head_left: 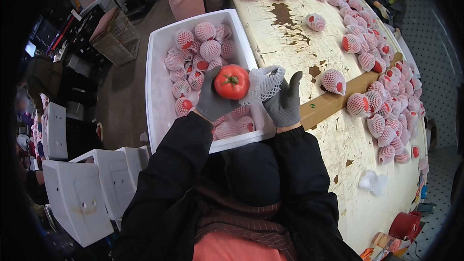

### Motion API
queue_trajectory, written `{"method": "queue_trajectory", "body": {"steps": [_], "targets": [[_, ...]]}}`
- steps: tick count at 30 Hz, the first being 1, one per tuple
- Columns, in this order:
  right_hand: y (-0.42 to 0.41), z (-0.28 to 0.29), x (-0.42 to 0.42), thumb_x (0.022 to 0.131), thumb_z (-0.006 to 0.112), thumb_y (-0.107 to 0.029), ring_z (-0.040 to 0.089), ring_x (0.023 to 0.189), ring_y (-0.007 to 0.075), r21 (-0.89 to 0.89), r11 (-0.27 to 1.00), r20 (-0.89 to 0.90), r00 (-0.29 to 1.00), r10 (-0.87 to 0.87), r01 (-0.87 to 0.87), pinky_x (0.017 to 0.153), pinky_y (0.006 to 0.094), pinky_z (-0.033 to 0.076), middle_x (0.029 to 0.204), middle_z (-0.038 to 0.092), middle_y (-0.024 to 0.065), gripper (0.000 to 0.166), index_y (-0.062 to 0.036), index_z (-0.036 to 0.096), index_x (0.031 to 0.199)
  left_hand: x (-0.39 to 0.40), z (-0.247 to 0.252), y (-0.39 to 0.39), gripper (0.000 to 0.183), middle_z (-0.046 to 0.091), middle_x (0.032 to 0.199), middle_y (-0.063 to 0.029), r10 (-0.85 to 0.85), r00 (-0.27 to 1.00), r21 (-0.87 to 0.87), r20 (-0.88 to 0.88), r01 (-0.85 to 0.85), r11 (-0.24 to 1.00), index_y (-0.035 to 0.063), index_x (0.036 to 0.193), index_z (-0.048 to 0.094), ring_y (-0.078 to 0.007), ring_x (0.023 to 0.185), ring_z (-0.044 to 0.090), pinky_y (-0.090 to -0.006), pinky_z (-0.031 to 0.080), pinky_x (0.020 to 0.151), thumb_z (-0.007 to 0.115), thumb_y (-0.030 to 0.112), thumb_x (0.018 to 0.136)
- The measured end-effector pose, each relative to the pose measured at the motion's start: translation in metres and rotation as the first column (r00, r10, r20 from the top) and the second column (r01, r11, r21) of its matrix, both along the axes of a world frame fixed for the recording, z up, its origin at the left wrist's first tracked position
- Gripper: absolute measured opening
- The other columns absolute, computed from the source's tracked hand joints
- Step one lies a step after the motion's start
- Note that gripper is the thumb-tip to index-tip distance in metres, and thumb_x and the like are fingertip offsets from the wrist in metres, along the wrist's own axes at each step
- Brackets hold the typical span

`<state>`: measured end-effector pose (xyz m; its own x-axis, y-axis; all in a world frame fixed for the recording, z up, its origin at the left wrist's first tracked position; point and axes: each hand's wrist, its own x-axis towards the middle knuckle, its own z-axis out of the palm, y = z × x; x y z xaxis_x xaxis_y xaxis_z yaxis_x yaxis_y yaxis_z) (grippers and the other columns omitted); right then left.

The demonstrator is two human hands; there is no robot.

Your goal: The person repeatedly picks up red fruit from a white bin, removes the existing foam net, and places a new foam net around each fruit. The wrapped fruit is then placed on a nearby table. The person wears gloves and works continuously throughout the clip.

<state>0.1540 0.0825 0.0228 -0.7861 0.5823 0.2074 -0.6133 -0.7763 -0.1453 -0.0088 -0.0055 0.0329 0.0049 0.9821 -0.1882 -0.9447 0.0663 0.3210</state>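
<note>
My left hand (214, 102), in a grey glove, holds a bare red tomato (232, 82) with its green stem end facing up. Beside the tomato, a white foam net sleeve (264, 81) hangs on the fingers of my right hand (284, 99), whose thumb stands apart. The sleeve's near edge meets the tomato's right side. Both hands are over a white foam box (156, 79). Inside it lie several net-wrapped tomatoes (210, 50), some partly hidden by my left hand and forearm.
A worn white table (337, 145) adjoins the box on the right. Across it runs a cardboard strip (322, 107), with piles of wrapped tomatoes (395, 105) at the far side. White foam boxes (83, 192) stand lower left. A co-worker (389, 3) is beyond the table.
</note>
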Motion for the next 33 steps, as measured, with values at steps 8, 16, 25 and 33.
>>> {"method": "queue_trajectory", "body": {"steps": [8,16,25,33], "targets": [[-0.015,0.022,-0.009,0.078,0.065,-0.005,0.055,0.102,0.0177,0.614,0.760,0.424,0.723,-0.545,0.213,0.090,0.0303,0.045,0.109,0.056,0.0092,0.047,0.0013,0.044,0.120,0.002,-0.009,0.001,0.049,0.055,0.113,-0.0134,0.019,0.999,0.037,-0.046,-0.017,0.999,0.0044,0.115,0.050,-0.0282,0.107,0.053,-0.0439,0.042,0.098,0.062,0.033,0.077],[-0.028,0.026,-0.012,0.065,0.079,-0.012,0.049,0.109,0.0173,0.916,0.400,0.317,0.592,-0.741,0.009,0.093,0.0322,0.041,0.119,0.048,0.0116,0.072,-0.0002,0.040,0.124,-0.010,-0.024,-0.002,0.058,0.052,0.116,-0.0148,0.002,0.986,0.089,-0.167,0.014,0.996,0.0031,0.122,0.044,-0.0270,0.108,0.053,-0.0417,0.042,0.097,0.063,0.033,0.076],[-0.020,0.022,-0.008,0.072,0.071,-0.007,0.056,0.099,0.0148,0.847,0.527,0.384,0.605,-0.698,0.071,0.084,0.0277,0.046,0.108,0.057,0.0100,0.053,0.0001,0.047,0.119,0.000,-0.010,-0.005,0.062,0.052,0.115,-0.0165,0.012,0.981,0.163,-0.192,0.020,0.986,0.0006,0.123,0.042,-0.0268,0.105,0.055,-0.0400,0.044,0.095,0.060,0.038,0.077],[-0.021,0.025,-0.011,0.067,0.075,-0.013,0.055,0.101,0.0164,0.859,0.511,0.414,0.564,-0.714,0.017,0.087,0.0293,0.046,0.111,0.056,0.0108,0.067,0.0010,0.043,0.124,-0.001,-0.012,-0.001,0.062,0.052,0.115,-0.0167,0.005,0.951,0.190,-0.309,0.056,0.980,0.0007,0.123,0.043,-0.0266,0.105,0.055,-0.0395,0.045,0.094,0.059,0.040,0.078]]}}
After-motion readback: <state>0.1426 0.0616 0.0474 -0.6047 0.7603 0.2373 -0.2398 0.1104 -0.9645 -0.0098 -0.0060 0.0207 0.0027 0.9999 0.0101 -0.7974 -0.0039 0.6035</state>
